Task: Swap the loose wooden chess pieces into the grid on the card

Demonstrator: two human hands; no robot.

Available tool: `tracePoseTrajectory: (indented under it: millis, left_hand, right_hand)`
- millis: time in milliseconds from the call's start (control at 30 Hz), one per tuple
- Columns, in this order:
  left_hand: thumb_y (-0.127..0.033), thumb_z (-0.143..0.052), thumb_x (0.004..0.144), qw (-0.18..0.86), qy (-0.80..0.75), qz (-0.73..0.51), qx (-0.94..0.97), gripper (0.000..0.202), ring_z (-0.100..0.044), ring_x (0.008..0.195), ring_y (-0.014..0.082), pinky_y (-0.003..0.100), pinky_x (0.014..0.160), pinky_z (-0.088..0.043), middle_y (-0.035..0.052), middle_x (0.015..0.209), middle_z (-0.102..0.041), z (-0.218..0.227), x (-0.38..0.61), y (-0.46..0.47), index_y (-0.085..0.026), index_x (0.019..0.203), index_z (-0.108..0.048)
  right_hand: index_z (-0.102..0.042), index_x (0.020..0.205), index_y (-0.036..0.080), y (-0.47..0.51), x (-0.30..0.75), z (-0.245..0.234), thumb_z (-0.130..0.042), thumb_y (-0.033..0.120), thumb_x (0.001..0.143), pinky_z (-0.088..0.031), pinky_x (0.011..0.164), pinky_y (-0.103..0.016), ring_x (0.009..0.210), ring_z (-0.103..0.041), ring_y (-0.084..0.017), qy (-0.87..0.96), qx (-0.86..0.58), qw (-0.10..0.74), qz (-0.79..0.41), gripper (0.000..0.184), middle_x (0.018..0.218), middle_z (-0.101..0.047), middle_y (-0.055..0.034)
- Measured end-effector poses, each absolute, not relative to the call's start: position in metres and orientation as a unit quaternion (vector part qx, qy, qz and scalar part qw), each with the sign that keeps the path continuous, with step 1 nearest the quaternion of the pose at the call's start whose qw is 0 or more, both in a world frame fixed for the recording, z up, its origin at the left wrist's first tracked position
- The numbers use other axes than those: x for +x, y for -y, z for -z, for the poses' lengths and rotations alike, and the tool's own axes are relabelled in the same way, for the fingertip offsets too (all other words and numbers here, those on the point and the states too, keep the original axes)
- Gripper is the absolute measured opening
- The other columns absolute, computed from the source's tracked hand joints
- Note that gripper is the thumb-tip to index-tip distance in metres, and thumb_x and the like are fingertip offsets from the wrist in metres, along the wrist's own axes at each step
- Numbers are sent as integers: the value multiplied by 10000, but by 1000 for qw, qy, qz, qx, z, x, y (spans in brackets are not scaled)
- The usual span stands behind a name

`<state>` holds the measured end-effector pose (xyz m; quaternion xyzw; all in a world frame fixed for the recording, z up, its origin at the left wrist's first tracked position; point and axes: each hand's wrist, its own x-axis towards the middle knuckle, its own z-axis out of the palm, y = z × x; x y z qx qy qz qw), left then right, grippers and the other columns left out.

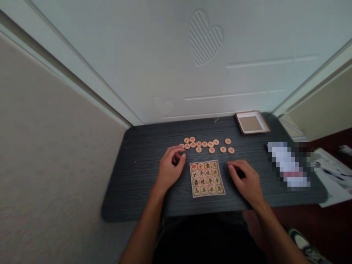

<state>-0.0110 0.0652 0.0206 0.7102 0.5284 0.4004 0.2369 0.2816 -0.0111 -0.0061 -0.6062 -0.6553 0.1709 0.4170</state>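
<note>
A square white tray [191, 179] on the dark table holds rows of round wooden Chinese chess pieces [210, 180], mostly with black characters. Two in its far row, at the left, carry red characters. Beyond the tray lie several loose red-character pieces [205, 144]. My left hand [171, 165] is left of the tray, fingers curled, with a gap between thumb and forefinger. Its fingertips are beside the leftmost loose piece [181, 146]; whether they touch it I cannot tell. My right hand [246, 179] rests right of the tray, thumb and forefinger tips together, no piece visible between them.
An open shallow box lid [253, 123] lies at the table's far right corner. A blurred-out flat object [287, 163] is on the right side. The table [132, 176] meets a white panel with heart reliefs [206, 40] at its far edge. A shoe [302, 242] shows at lower right.
</note>
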Motion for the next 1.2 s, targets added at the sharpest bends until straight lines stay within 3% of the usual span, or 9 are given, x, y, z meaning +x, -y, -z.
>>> tracePoseTrajectory:
  millis: [200, 367, 900, 1200]
  left_hand:
    - [-323, -638, 954, 210, -525, -302, 768, 191, -667, 924, 199, 316, 765, -521, 49, 1068, -731, -20, -19, -133, -231, 1104, -713]
    - [-388, -681, 911, 232, -528, -248, 778, 256, -670, 878, 200, 345, 822, -541, 48, 1042, -747, -14, -17, -164, -225, 1099, -738]
    - [-482, -680, 886, 209, -561, -225, 769, 332, -661, 797, 187, 316, 752, -530, 50, 944, -731, -1, -27, -173, -214, 1067, -757]
    - [-413, -724, 839, 210, -570, -243, 756, 283, -689, 789, 187, 317, 761, -551, 39, 939, -747, 0, -34, -181, -218, 1043, -749]
  right_hand:
    - [-737, 1063, 245, 10, 281, 7, -588, 339, 1000, -562, 806, -364, 865, -699, -215, 624, -617, 434, -205, 187, 985, -747, -59]
    - [-739, 1046, 242, 9, 279, 7, -585, 331, 1001, -556, 791, -348, 838, -691, -205, 618, -615, 440, -218, 183, 960, -746, -53]
    - [-740, 1042, 236, 8, 278, 4, -591, 304, 998, -537, 805, -332, 835, -687, -193, 612, -615, 440, -230, 169, 940, -742, -44]
    - [-737, 1043, 239, 7, 279, 6, -591, 317, 994, -533, 764, -331, 797, -674, -192, 609, -622, 432, -234, 172, 914, -732, -39]
